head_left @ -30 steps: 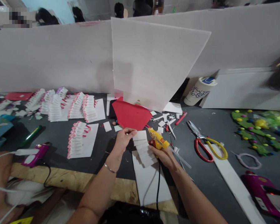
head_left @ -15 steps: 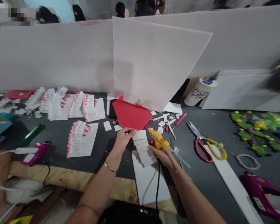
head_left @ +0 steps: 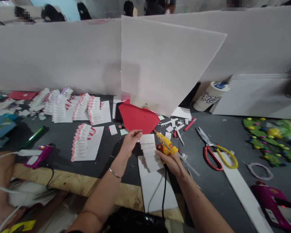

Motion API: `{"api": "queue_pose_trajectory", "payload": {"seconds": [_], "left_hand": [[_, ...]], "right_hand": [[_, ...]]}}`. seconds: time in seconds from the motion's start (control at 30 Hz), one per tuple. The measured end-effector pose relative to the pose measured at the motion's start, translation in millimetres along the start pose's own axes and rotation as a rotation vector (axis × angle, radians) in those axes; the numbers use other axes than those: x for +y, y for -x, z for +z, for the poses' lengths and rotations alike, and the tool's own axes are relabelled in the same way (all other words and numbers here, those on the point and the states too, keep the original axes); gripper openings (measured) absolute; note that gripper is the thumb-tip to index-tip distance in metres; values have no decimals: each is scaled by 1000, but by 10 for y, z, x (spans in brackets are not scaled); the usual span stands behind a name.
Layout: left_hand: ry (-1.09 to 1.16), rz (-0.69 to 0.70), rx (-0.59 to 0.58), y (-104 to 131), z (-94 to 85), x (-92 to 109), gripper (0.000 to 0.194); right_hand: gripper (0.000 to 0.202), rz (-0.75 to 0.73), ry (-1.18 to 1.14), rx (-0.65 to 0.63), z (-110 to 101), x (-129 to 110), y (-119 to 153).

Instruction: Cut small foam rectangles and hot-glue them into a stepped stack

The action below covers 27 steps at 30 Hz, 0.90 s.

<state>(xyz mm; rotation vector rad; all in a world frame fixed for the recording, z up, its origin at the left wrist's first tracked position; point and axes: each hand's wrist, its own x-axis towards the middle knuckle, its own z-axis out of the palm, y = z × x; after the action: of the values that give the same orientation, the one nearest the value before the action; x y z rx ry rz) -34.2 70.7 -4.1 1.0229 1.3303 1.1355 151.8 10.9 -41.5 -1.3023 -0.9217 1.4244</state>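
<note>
My right hand (head_left: 171, 158) is wrapped round a yellow glue gun (head_left: 167, 144), its nozzle pointing up and left and its black cord trailing down. Right beside it lies a row of overlapping white rectangular pieces (head_left: 151, 157), on top of a white sheet (head_left: 156, 191) that reaches past the table's front edge. The thumb and forefinger of my left hand (head_left: 131, 140) come together at the upper left corner of the topmost piece. Whether they pinch anything is too small to make out. Behind the hands a red sheet (head_left: 138, 118) lies under a large upright white board (head_left: 165, 64).
Scissors (head_left: 212, 149), white scraps (head_left: 177, 124) and a paper cup (head_left: 210, 97) stand to the right. Several pink-edged layered strips (head_left: 81, 142) lie left. Magenta devices (head_left: 40, 155) sit at both sides. Another person's arm (head_left: 1, 181) rests at the lower left.
The whole view has shifted slightly. My left fingertips have drawn a little apart from the topmost white piece. The glue gun stays in my right hand beside the pieces.
</note>
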Motion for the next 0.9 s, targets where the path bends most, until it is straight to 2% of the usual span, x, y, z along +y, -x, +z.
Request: {"api": "queue_pose_trajectory", "payload": {"seconds": [0.27, 0.47, 0.67, 0.77, 0.83, 0.9], "left_hand": [[-14, -66, -258, 61, 28, -79, 46], [-22, -145, -282, 52, 13, -127, 43], [-132, -83, -327, -1, -125, -176, 48], [-337, 1, -257, -28, -222, -116, 38], [-542, 136, -104, 14, -284, 25, 26], [-633, 302, 79, 153, -343, 244, 21]], "right_hand": [[34, 1, -48, 54, -6, 52, -28], [37, -6, -76, 33, -6, 107, -40], [38, -20, -222, 104, -44, 129, -72], [38, -50, -237, 131, -58, 133, -81], [37, -62, -241, 140, -64, 134, -82], [37, -66, -239, 145, -70, 136, -80]]}}
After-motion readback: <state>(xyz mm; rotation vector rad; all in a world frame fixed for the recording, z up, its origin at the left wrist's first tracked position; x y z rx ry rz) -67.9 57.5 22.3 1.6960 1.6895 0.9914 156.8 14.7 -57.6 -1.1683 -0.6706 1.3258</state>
